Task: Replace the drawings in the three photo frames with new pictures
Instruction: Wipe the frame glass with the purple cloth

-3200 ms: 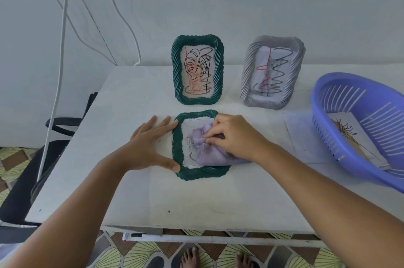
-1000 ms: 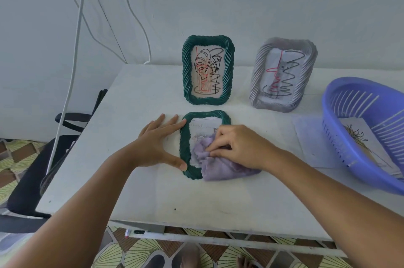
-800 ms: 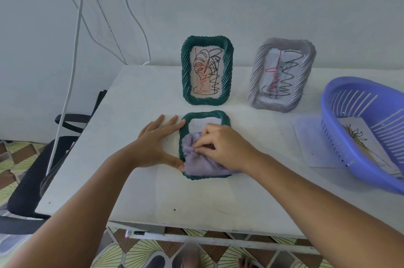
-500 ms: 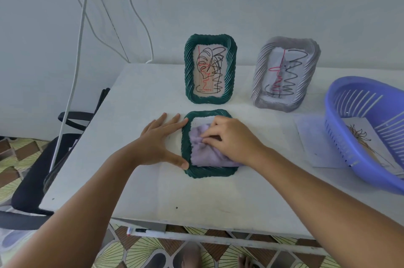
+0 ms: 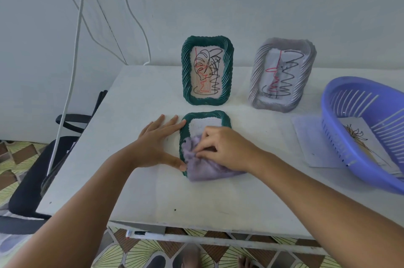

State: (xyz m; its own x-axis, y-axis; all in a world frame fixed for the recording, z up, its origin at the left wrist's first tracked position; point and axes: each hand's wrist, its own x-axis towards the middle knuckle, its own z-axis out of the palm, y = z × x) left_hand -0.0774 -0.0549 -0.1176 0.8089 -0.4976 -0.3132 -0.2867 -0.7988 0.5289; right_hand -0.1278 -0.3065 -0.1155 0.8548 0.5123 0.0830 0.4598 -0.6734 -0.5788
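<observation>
A green frame [image 5: 225, 116] lies flat on the white table [image 5: 135, 97]. My left hand [image 5: 156, 143] rests flat beside it, fingers straight, thumb and fingertips against its left rim. My right hand [image 5: 227, 149] pinches a lilac cloth [image 5: 205, 169] that covers the lower part of the frame's glass and hangs over its bottom edge. Behind stand a second green frame [image 5: 207, 71] and a grey frame [image 5: 282, 75], each upright with a scribbled drawing in it.
A blue plastic basket [image 5: 341, 114] at the right holds a sheet with a drawing [image 5: 358, 138]. A loose white sheet [image 5: 310, 136] lies next to it. White cables [image 5: 74, 49] hang at the left above a black chair [image 5: 32, 180]. A pen [image 5: 144, 233] lies under the table's front edge.
My right hand has rubbed the cloth back and forth over the lying frame, now down toward its lower edge. My left hand has stayed against the frame's left rim.
</observation>
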